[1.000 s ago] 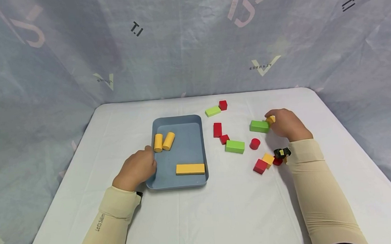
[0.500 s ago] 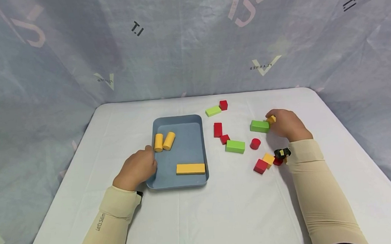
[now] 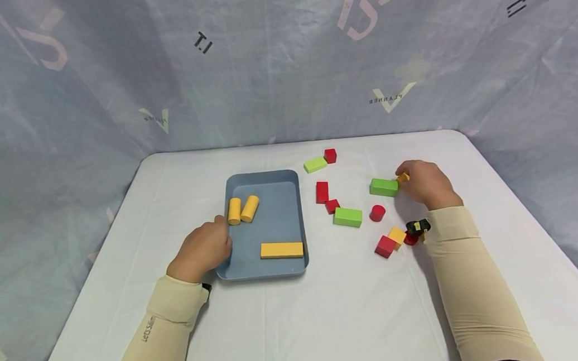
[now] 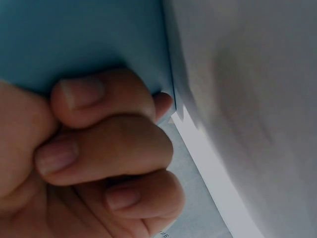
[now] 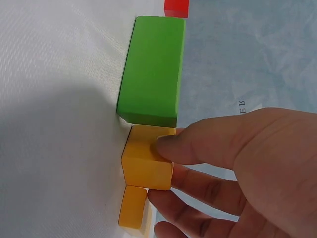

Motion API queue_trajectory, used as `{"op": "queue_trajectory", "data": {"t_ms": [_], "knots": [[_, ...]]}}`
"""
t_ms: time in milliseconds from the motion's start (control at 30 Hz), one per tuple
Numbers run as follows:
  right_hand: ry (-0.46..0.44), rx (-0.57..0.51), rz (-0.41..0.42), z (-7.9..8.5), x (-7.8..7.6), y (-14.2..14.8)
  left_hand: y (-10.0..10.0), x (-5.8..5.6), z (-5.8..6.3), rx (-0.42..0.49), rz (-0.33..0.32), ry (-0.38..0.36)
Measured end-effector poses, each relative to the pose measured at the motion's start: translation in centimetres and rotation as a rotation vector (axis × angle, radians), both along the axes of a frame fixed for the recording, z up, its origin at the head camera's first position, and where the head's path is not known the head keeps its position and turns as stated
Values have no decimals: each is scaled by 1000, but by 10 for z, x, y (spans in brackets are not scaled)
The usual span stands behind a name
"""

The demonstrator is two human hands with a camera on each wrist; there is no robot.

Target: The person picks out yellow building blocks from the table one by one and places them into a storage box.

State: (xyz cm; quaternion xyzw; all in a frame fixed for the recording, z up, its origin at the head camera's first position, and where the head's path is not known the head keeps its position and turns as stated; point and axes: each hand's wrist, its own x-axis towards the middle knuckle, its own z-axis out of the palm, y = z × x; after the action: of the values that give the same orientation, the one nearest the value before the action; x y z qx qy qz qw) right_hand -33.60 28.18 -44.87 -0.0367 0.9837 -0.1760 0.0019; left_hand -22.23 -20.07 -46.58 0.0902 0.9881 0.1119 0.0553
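My left hand (image 3: 203, 248) grips the left wall of a blue-grey tray (image 3: 270, 270). Curled fingers (image 4: 119, 148) fill much of the left wrist view, beside the tray wall (image 4: 79, 34). Over at the right, my right hand (image 3: 426, 184) pinches a yellow block (image 5: 148, 166), the thumb on one face and fingers on the far side. A green block (image 5: 153, 69) stands beside it in the right wrist view, and a second yellow block (image 5: 133, 206) lies close under the fingers. The head view shows only a small part of the held block.
Two yellow cylinders (image 3: 249, 209) and a long yellow block (image 3: 281, 250) lie in the tray. Between tray and right hand are red blocks (image 3: 322, 192), green blocks (image 3: 348, 217) and a red cylinder (image 3: 377, 213). A red cube (image 3: 385, 246) touches a yellow cube (image 3: 397, 237) near the right wrist.
The right hand has shifted slightly to the right, with the yellow block between its fingers. The left hand and the tray look unchanged.
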Motion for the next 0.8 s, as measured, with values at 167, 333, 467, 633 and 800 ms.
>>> {"op": "queue_trajectory", "data": {"t_ms": [167,333,467,633,800], "knots": [[6,0,1,2,0,0,-1,-1,-1,-5,-2,3],[20,-7,-1,6,2,-2,-2,-1,-2,-12,0,1],[21,-10,2,12,4,-4,-2,0,-1,-9,4,-2],[45,-1,16,18,6,-8,-3,0,0,-8,4,4],[54,20,16,23,8,-9,0,1,1,-2,-2,5]]}}
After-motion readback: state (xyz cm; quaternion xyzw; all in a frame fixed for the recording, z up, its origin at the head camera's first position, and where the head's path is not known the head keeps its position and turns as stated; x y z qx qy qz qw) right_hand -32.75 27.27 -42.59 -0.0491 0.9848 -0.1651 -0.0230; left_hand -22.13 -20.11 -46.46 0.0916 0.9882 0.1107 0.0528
